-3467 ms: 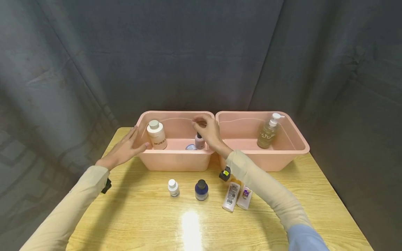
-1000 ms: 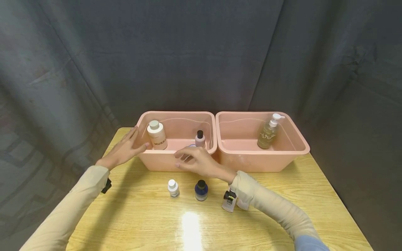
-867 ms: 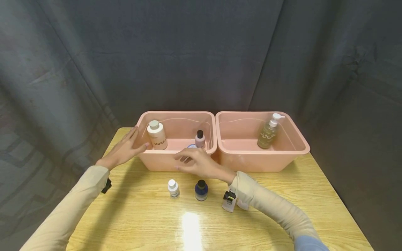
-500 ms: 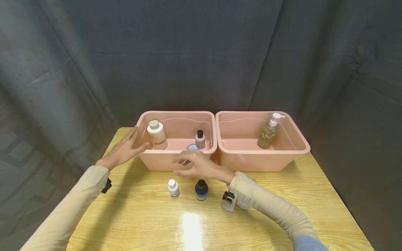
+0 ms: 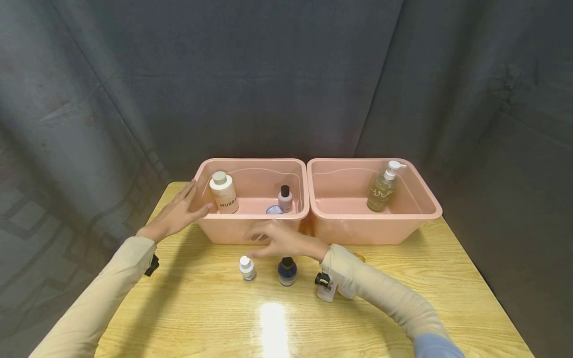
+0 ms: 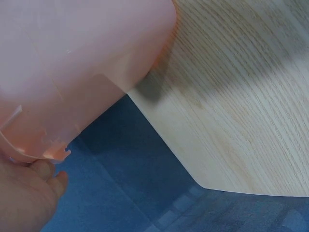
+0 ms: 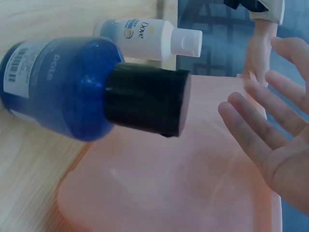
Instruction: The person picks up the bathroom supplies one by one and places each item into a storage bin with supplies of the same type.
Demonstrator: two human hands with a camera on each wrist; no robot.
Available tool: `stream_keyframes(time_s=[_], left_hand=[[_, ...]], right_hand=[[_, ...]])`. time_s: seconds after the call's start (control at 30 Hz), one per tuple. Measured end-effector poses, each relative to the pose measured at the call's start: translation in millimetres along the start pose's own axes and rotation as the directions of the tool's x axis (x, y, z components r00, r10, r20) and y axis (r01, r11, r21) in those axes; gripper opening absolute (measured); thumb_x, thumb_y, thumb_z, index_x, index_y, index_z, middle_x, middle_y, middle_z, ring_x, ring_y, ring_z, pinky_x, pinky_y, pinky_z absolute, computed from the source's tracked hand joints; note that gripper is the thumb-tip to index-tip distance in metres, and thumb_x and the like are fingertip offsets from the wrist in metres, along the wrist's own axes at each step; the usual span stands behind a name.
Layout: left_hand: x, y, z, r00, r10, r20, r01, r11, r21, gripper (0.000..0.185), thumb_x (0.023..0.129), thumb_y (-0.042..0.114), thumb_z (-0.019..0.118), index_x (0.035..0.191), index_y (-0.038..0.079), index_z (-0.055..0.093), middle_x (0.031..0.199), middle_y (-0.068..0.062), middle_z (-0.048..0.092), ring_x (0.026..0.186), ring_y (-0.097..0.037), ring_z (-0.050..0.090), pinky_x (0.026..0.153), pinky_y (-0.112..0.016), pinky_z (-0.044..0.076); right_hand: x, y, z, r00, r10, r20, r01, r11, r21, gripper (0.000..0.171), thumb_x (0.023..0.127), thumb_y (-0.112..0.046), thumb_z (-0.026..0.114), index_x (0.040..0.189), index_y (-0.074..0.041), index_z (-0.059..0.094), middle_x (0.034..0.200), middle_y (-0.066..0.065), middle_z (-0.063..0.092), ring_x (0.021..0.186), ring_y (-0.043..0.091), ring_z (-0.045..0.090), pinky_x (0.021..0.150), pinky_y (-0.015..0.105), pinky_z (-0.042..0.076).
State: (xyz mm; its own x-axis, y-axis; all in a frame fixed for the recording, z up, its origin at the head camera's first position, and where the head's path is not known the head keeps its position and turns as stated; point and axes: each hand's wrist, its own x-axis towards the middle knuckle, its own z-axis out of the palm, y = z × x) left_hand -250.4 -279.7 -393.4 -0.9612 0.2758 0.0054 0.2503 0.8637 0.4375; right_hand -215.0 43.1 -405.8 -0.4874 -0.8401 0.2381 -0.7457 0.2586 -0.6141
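My left hand [image 5: 176,211] rests on the left rim of the left pink bin [image 5: 250,231], fingers extended; in the left wrist view its fingertips touch the rim. My right hand [image 5: 279,239] hovers in front of that bin, fingers apart and holding nothing. Below it stand a small white bottle [image 5: 247,270] and a blue bottle [image 5: 287,273] with a black cap. The right wrist view shows the blue bottle large and the white one marked Dove [image 7: 140,38]. Inside the left bin are a large white bottle [image 5: 224,196], a pale pink black-capped bottle [image 5: 285,201] and a small blue-and-white item [image 5: 273,210].
A second pink bin [image 5: 358,231] adjoins on the right, holding a greenish pump bottle [image 5: 381,191]. Two pale bottles lie on the wooden table [image 5: 201,318], partly hidden by the right sleeve and black wrist camera [image 5: 323,280]. Grey curtain [image 5: 268,89] hangs behind.
My right hand has come out of the left bin, away from the pink bottle, and sinks slowly toward the small white and blue bottles, its fingers spreading. My left hand stays put.
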Motion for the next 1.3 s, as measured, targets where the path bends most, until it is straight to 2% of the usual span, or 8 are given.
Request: stream_keyframes(time_s=[0.2,0.43,0.67,0.9,1.3], left_hand=[[-0.4,0.4,0.3,1.000,0.004,-0.004,-0.004,1.000,0.001,0.092,0.098,0.058,0.049,0.158,0.005,0.004,0.165,-0.010,-0.006,0.148,-0.042,0.002,0.112,-0.067,0.016],[-0.5,0.4,-0.3,1.000,0.005,-0.007,-0.005,1.000,0.008,0.097,0.095,0.065,0.046,0.158,0.004,0.006,0.165,-0.010,-0.005,0.148,-0.042,0.003,0.112,-0.066,0.016],[0.2,-0.1,-0.1,1.000,-0.001,-0.006,0.001,1.000,-0.002,0.095,0.096,0.064,0.047,0.159,0.006,0.004,0.165,-0.010,-0.005,0.148,-0.042,0.003,0.112,-0.067,0.016],[-1.1,1.3,-0.4,1.000,-0.003,0.004,0.003,1.000,-0.005,0.095,0.096,0.064,0.046,0.159,0.006,0.003,0.165,-0.008,-0.007,0.148,-0.041,0.002,0.112,-0.067,0.015],[-1.3,0.3,0.0,1.000,0.000,0.000,0.000,1.000,-0.004,0.097,0.095,0.066,0.046,0.159,0.006,0.004,0.165,-0.007,-0.007,0.148,-0.041,0.002,0.111,-0.067,0.016]], right_hand=[[3,0,7,0.999,-0.008,0.053,0.010,0.999,-0.040,0.041,0.088,-0.026,0.077,0.122,-0.003,0.068,0.119,0.007,0.069,0.100,0.010,0.066,0.088,0.028,0.054],[4,4,14,0.995,-0.018,0.094,0.021,0.999,-0.035,0.042,0.086,-0.022,0.078,0.122,-0.003,0.067,0.118,0.010,0.069,0.100,0.017,0.068,0.085,0.021,0.053],[6,7,19,0.992,-0.003,0.124,0.009,0.999,-0.048,0.043,0.087,-0.022,0.078,0.122,0.000,0.067,0.118,0.010,0.069,0.101,0.022,0.068,0.086,0.025,0.054],[10,11,25,0.986,0.021,0.164,-0.009,0.997,-0.072,0.040,0.086,-0.023,0.079,0.120,-0.003,0.069,0.114,0.005,0.071,0.100,0.015,0.067,0.086,0.024,0.053],[15,15,31,0.980,0.036,0.195,-0.010,0.991,-0.135,0.032,0.086,-0.026,0.079,0.113,-0.009,0.073,0.111,0.000,0.072,0.097,0.016,0.068,0.085,0.025,0.053]])
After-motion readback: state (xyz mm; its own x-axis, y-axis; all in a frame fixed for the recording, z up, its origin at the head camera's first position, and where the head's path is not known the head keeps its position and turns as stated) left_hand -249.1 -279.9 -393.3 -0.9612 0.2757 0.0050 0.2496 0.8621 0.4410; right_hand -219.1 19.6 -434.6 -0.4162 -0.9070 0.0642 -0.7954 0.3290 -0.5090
